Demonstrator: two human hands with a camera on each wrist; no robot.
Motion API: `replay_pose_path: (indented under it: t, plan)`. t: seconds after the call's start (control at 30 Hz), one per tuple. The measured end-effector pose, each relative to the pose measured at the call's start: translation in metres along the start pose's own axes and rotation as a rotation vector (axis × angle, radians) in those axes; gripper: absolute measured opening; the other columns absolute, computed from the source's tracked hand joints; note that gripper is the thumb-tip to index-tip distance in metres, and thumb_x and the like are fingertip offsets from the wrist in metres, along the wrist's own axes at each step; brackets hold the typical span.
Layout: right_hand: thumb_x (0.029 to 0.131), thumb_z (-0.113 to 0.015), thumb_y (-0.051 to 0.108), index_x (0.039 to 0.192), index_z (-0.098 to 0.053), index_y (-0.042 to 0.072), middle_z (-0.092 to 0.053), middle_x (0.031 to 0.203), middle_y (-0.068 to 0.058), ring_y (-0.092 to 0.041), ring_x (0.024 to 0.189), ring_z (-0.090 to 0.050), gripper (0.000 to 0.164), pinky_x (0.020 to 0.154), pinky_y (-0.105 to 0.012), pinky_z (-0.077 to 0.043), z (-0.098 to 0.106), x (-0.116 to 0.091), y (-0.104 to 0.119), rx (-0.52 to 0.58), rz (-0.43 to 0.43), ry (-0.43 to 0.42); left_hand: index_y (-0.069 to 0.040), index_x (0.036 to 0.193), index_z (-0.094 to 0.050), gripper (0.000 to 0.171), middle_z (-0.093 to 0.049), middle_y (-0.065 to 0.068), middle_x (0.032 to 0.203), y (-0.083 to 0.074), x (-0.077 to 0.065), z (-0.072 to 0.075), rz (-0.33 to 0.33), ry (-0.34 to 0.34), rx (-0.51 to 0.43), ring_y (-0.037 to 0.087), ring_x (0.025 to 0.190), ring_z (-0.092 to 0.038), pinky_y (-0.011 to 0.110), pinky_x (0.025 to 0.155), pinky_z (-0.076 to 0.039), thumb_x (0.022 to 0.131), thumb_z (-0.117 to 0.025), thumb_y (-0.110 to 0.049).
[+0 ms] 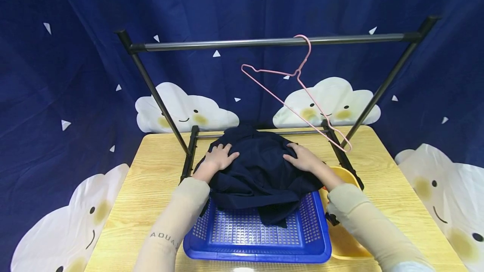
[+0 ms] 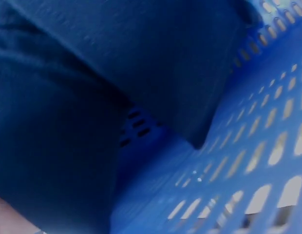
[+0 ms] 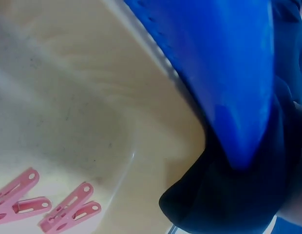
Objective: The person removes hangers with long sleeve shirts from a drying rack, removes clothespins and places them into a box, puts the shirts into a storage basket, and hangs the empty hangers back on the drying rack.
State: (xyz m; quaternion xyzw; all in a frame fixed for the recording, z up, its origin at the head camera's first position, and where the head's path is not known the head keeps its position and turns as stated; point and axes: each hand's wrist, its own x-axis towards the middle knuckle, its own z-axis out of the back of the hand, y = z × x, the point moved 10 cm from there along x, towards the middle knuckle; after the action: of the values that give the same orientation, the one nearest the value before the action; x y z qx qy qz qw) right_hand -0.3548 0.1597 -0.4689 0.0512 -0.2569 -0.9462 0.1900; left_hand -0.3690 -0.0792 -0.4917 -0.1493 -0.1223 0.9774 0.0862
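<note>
A dark navy garment (image 1: 261,158) lies bunched over the back of a blue plastic basket (image 1: 257,256), one corner drooping into it; its kind cannot be told from the folds. On the garment's left side rests my left hand (image 1: 218,158), fingers spread and thumb apart. My right hand (image 1: 303,160) lies on its right side, fingers and thumb extended. The left wrist view has the cloth (image 2: 156,53) hanging inside the perforated basket wall (image 2: 258,131). In the right wrist view, cloth (image 3: 224,200) drapes over the basket's rim (image 3: 234,83).
A pink hanger (image 1: 281,100) hangs slanted from the rack's metal bar (image 1: 211,45). Right of the basket stands a yellow bin (image 1: 345,242); the right wrist view shows pink clothespins (image 3: 70,209) inside it. The rack's black feet (image 1: 189,154) stand on the wooden table (image 1: 151,179).
</note>
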Motion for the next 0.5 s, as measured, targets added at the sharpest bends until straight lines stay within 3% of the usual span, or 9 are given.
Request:
replay_pose_path:
  t: [0.23,0.5]
  plan:
    - [0.086,-0.063,0.016,0.117,-0.054,-0.007,-0.057,0.114,-0.025,-0.040,0.109,-0.052,0.039,0.094,-0.049,-0.037,-0.004,0.001,0.020,-0.042,0.170,-0.032,-0.016,0.142,-0.032,0.053,-0.033,0.019,0.140,-0.006,0.000,-0.005,-0.036,-0.076,0.043,0.037,0.129,-0.030,0.055,0.099,-0.027,0.098,-0.029,-0.045]
    - [0.079,-0.070,0.009,0.098,-0.063,0.002,-0.061,0.092,-0.013,-0.031,0.089,-0.059,0.022,0.079,-0.046,-0.045,0.003,-0.009,0.033,-0.144,0.321,-0.219,-0.011,0.127,-0.042,0.036,-0.040,0.016,0.125,-0.016,-0.002,0.001,-0.128,-0.232,0.044,0.033,0.112,-0.038,0.046,0.090,-0.032,0.100,-0.033,-0.032]
